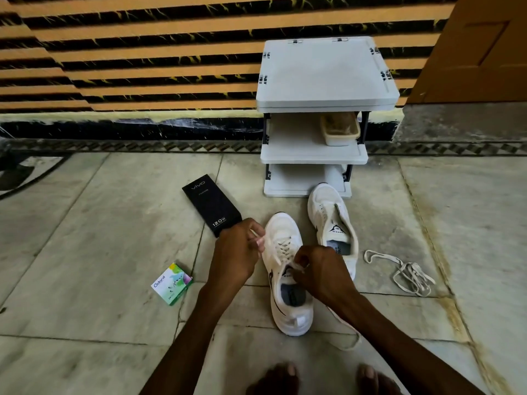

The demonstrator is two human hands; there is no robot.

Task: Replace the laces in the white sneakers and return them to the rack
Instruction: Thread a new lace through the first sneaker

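A white sneaker [285,312] with laces through its eyelets stands on the floor in front of me, toe pointing away. My left hand [236,252] pinches a lace end at the shoe's left side. My right hand [319,269] pinches the lace near the tongue, and a loose lace tail [346,342] trails under my right forearm. A second white sneaker [330,220] without laces stands to the right, toe at the rack's base. A loose lace [405,272] lies in a heap on the floor further right. The white shoe rack [325,78] stands against the wall.
A beige tray [339,129] sits on the rack's middle shelf. A black phone box [212,205] lies left of the sneakers, and a small green Odonil box [172,283] lies nearer me. My bare feet [322,379] show at the bottom edge. A brown door [479,47] is at right.
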